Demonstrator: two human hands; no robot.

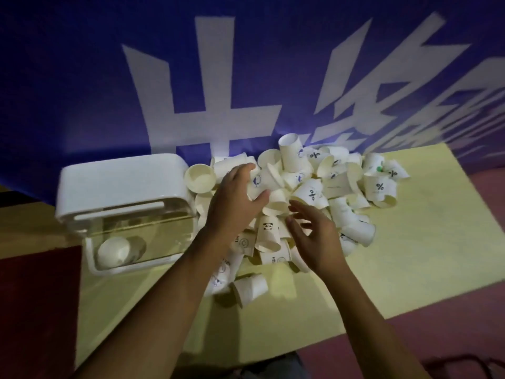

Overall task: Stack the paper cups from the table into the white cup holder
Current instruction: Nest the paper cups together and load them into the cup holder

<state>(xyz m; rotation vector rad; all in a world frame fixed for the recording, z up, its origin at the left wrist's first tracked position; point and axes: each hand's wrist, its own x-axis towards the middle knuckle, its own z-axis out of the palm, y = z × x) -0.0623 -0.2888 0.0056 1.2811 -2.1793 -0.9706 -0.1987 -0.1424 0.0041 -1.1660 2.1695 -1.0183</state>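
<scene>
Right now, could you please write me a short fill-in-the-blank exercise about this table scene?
The white cup holder stands to the ___ of the cup pile.
The table top is ___.
The banner behind it is ___ with white characters.
The right hand holds ___.
Missing words: left; yellow; blue; nothing.

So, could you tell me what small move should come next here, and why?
Probably close the left hand on the cup between its thumb and fingers: it spans that cup atop the pile, while the right hand hovers open and the holder stands nearby.
</scene>
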